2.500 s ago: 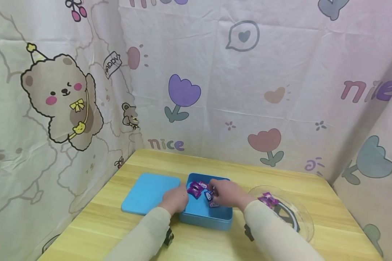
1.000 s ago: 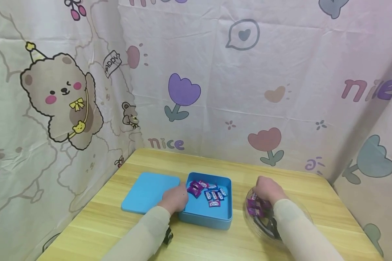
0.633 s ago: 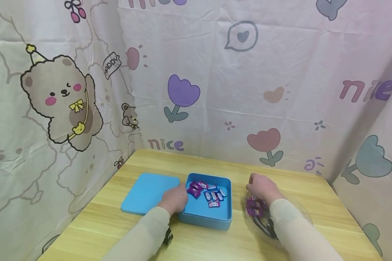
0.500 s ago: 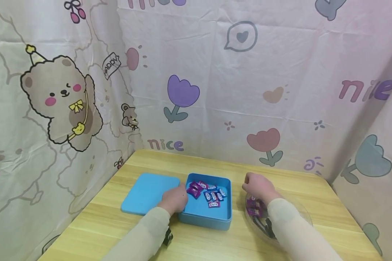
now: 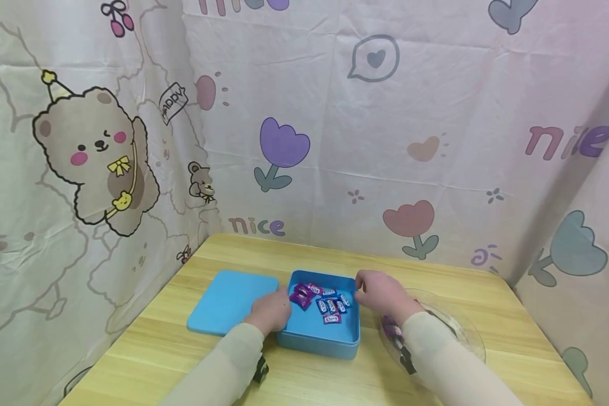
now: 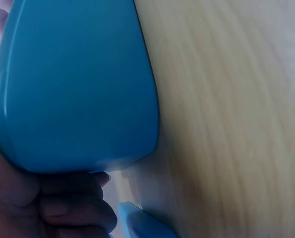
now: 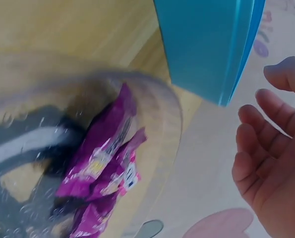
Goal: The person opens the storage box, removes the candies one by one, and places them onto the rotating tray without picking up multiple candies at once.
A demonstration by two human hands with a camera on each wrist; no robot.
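Cartoon curtains back the wooden table (image 5: 147,349); left hand (image 5: 271,311) grips the blue box (image 5: 318,337), right hand (image 5: 380,292) seemingly empty, fingers loose.

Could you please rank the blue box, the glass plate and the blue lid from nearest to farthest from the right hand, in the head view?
1. Blue box: the right hand is over its right rim.
2. Glass plate: just right.
3. Blue lid: far left, beyond the box.

Head view high, facing down at table, wrist views close, all sharing the blue box (image 5: 318,332).
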